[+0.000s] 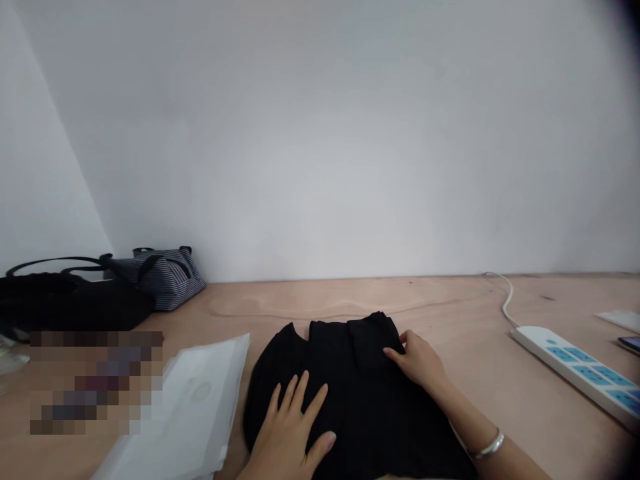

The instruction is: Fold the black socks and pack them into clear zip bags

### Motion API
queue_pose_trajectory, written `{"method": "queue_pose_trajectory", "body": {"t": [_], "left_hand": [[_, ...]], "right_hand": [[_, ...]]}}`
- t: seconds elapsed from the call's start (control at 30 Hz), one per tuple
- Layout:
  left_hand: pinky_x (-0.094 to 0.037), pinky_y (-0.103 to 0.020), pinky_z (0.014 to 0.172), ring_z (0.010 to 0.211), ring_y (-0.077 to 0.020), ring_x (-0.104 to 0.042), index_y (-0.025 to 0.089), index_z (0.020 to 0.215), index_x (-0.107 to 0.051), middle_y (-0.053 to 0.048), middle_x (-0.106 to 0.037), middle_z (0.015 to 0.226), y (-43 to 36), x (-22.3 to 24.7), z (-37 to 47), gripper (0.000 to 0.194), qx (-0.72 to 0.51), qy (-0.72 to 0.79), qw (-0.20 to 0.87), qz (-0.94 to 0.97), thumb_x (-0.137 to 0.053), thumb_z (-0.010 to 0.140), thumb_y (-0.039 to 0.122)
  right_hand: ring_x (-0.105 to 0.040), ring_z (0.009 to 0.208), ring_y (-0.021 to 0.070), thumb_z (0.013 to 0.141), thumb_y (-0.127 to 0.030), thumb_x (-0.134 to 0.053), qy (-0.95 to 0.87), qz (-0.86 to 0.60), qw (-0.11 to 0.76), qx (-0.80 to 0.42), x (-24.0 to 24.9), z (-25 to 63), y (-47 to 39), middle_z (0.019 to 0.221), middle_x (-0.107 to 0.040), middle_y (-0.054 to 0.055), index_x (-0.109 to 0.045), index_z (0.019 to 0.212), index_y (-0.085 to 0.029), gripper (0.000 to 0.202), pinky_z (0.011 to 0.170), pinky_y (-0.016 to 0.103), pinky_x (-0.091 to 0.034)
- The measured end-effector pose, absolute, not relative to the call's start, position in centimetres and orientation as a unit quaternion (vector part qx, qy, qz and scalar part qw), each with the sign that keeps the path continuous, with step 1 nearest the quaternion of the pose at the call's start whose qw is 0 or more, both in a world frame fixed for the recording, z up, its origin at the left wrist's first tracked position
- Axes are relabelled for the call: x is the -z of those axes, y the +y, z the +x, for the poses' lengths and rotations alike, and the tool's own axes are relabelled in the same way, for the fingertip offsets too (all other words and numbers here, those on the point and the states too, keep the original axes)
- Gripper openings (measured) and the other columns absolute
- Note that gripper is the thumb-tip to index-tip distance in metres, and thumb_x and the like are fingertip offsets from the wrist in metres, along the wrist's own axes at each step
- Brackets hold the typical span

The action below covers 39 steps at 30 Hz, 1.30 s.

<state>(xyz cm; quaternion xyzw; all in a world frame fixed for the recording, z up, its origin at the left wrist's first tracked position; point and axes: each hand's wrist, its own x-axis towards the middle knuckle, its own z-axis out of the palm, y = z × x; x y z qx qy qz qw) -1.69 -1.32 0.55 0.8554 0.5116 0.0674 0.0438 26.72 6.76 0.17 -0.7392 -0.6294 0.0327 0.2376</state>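
Note:
A black cloth garment (350, 407) lies spread on the wooden table in front of me, with a folded-over flap near its top right. Its exact kind cannot be made out. My left hand (295, 420) rests flat on the garment's left part, fingers spread. At the upper right edge, my right hand (420, 360) pinches the dark fabric between thumb and fingers. A silver bangle (493, 445) circles my right wrist.
White papers in clear sleeves (185, 407) lie left of the garment. Farther left are a black bag (75, 303) and a striped bag (173, 280). A white power strip (575, 367) with a cord lies right, near a phone edge (631, 344). A wall rises behind the table (320, 293).

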Motion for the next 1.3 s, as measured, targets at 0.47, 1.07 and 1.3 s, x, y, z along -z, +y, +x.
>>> {"method": "queue_pose_trajectory", "body": {"t": [0.47,1.07,1.3], "left_hand": [[-0.024,-0.056,0.098,0.127,-0.0321,-0.020,0.031,0.135,-0.022,-0.010,-0.021,0.141,-1.0,-0.3,-1.8,0.058,-0.070,0.506,0.028,0.859,-0.025,0.085,0.059],[-0.022,-0.056,0.100,0.127,-0.0314,-0.020,0.031,0.135,-0.022,-0.010,-0.026,0.140,-1.4,-0.6,-1.8,0.058,-0.068,0.509,0.040,0.857,-0.022,0.085,0.060],[-0.023,-0.055,0.100,0.128,-0.0313,-0.019,0.032,0.135,-0.020,-0.009,-0.021,0.142,-1.3,-0.2,-1.9,0.056,-0.082,0.500,0.045,0.861,-0.027,0.086,0.057]], "right_hand": [[-0.056,0.072,0.0170,0.082,-0.037,-0.045,-0.748,-0.529,0.379,-0.130,-5.0,20.7,6.8,0.081,-0.060,0.004,-0.044,0.094,-0.019,0.021,0.062,0.027,-0.040],[-0.049,0.109,0.0197,0.063,0.008,-0.031,-0.867,-0.496,0.041,0.024,-1.6,25.7,6.5,0.120,-0.053,0.009,-0.048,0.123,-0.019,0.067,0.090,0.030,-0.039],[-0.036,0.121,0.0236,0.061,0.000,-0.043,-0.852,-0.523,0.015,-0.027,-2.5,27.0,6.2,0.133,-0.039,0.011,-0.041,0.128,-0.017,0.069,0.101,0.040,-0.025]]}}
